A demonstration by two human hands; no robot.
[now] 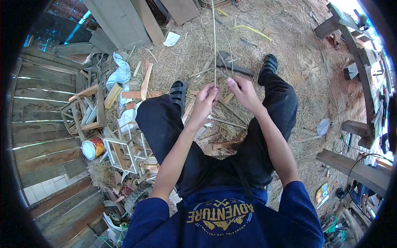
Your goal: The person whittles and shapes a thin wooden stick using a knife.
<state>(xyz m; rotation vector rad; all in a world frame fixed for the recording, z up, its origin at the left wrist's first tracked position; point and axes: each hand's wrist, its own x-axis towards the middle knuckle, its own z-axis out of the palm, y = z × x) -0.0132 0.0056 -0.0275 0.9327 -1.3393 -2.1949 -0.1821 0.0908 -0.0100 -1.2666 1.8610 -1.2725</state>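
My left hand (206, 102) pinches a long, thin, pale cane-like strip (214, 45) between thumb and fingers. The strip runs almost straight up to the top edge of the view, and a short end shows below the hand. Beside it, slightly apart, my right hand (245, 96) is closed with its thumb on top. A thinner strand (230, 51) curves down toward that thumb; whether the fingers hold it, or something else, I cannot make out. Both hands are between my knees, above ground littered with shavings.
Wood offcuts and a dark plank (235, 67) lie around my feet. On the left are a white frame (122, 155), a paint can (93, 148) and a plank wall (45, 103). A wooden beam (353, 167) and a bench (359, 62) stand on the right.
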